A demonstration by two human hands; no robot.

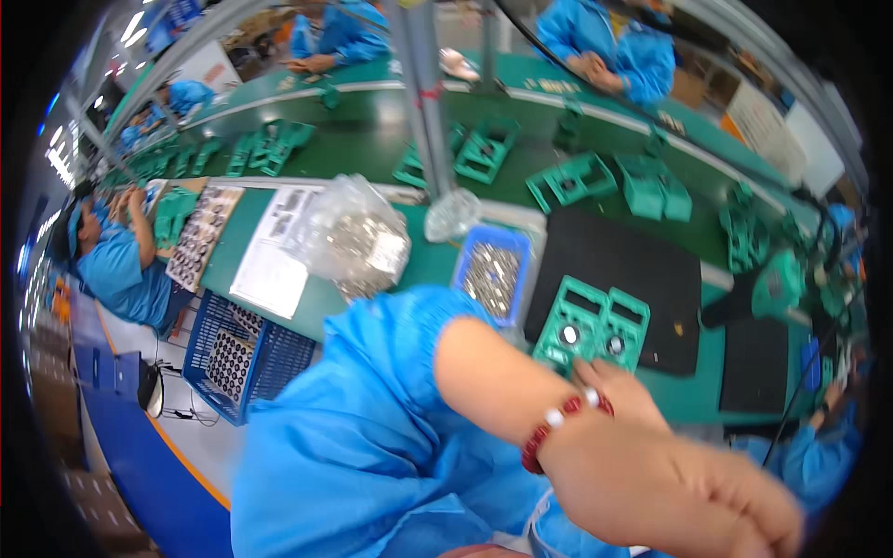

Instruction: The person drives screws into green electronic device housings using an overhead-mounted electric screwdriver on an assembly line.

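We see a green plastic casing (592,333) lying slantwise on a black mat (619,251), two sections side by side, each with a rectangular opening (and a small round insert (569,335) below it).

No text legible; print on white paper sheet (268,268) too small to read.

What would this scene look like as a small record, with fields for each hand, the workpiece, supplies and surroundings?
Right hand: at the near edge of the green part; hold unclear
Left hand: blurred, partly covering the right hand from view; grip unclear
Workpiece: green part on black mat, bearing two round pieces
Supplies: blue tray of small metal pieces, left of mat; clear bag farther left
Surroundings: co-worker in blue, far left
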